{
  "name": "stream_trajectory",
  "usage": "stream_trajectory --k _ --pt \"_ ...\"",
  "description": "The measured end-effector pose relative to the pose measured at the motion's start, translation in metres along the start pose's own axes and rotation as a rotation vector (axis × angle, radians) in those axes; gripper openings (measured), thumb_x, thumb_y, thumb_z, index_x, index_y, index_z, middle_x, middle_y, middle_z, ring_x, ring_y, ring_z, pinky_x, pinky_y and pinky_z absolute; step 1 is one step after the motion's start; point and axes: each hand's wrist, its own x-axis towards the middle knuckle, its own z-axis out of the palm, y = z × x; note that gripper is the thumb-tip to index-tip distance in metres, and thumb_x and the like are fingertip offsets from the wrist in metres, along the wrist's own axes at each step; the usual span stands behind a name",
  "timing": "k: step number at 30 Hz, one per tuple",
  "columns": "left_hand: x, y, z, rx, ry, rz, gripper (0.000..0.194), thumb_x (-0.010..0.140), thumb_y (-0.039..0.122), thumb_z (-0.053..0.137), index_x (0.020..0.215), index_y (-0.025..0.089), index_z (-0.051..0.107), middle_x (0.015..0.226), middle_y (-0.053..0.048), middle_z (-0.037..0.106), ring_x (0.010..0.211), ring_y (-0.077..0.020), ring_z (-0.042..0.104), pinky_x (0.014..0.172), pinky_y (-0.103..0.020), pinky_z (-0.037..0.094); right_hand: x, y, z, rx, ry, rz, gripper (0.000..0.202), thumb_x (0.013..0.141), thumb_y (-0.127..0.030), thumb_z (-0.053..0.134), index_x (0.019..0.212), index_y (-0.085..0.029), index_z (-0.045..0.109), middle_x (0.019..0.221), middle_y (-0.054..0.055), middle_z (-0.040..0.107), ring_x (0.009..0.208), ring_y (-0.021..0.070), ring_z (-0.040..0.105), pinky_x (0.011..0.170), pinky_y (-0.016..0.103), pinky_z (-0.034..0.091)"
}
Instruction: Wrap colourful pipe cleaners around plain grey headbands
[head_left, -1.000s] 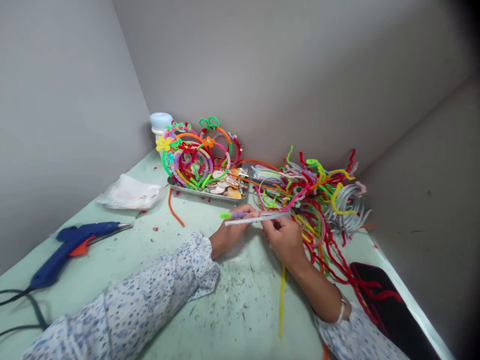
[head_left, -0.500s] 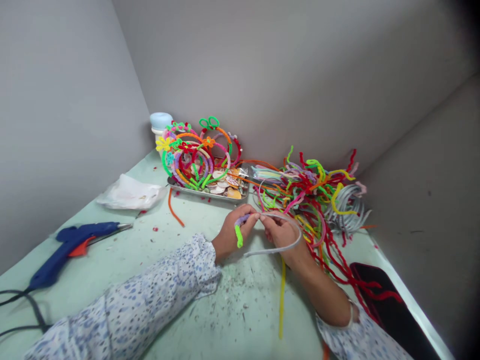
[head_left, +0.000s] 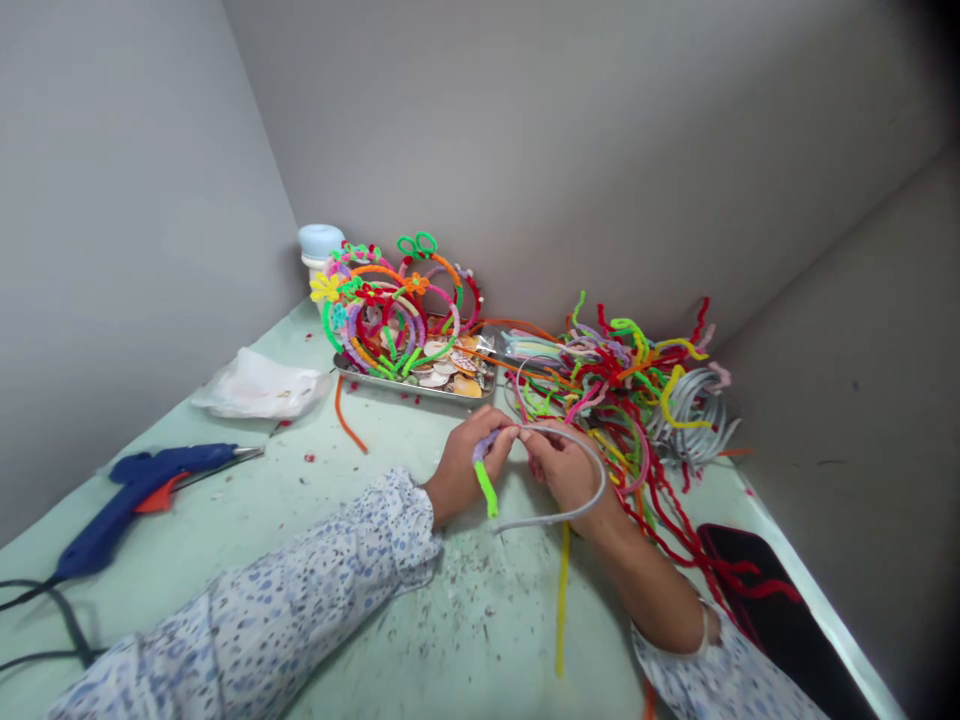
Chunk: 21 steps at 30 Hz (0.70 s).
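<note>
A thin grey headband (head_left: 602,480) curves between my hands over the middle of the table. One end of it is wrapped in purple and bright green pipe cleaner (head_left: 487,490). My left hand (head_left: 459,465) is closed round the purple part, and the green tip sticks out below the thumb. Close beside it, my right hand (head_left: 566,468) pinches the band near the top of the curve. Both sets of fingertips nearly meet there, hiding what lies between them. The bare end of the band hangs free, close to the green tip.
At the back, a metal tray (head_left: 409,387) bears seashells and several decorated headbands (head_left: 375,300). Tangled pipe cleaners (head_left: 622,370) and grey bands (head_left: 694,425) lie to the right, above a dark phone (head_left: 780,610). Leftward are a blue glue gun (head_left: 142,490) and a plastic bag (head_left: 262,385).
The headband has turned a little in my hands: its green end points lower and the bare end has dropped slightly. Both hands stay nearly in place.
</note>
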Motion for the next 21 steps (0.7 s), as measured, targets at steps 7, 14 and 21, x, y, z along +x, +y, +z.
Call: stream_trajectory --k 7,14,21 --pt "0.000 0.002 0.000 -0.055 0.030 -0.094 0.023 0.087 0.036 0.050 0.075 0.019 0.059 0.073 -0.001 0.052 0.071 -0.0152 0.047 0.067 -0.026 0.035 0.002 -0.001 0.000 0.026 -0.029 0.027 0.025 0.079 -0.040 0.058 0.069 -0.018 0.065 0.046 -0.004 0.047 0.043 0.0123 0.042 0.044 0.025 0.034" --pt "0.003 -0.001 -0.003 -0.194 0.080 -0.241 0.024 0.087 0.040 0.049 0.079 0.018 0.057 0.065 0.002 0.048 0.063 -0.0127 0.043 0.060 -0.025 0.034 0.001 -0.005 -0.006 -0.096 -0.014 -0.040 0.028 0.081 -0.039 0.057 0.091 -0.018 0.072 0.055 -0.002 0.055 0.051 0.0144 0.049 0.049 0.026 0.038" --pt "0.009 -0.017 -0.002 -0.307 0.140 -0.337 0.025 0.083 0.034 0.050 0.064 0.017 0.050 0.056 0.003 0.042 0.055 -0.0103 0.039 0.053 -0.024 0.029 0.001 -0.008 -0.020 -0.436 0.135 -0.203 0.029 0.083 -0.038 0.058 0.101 -0.020 0.070 0.069 0.002 0.065 0.059 0.0165 0.056 0.059 0.029 0.042"
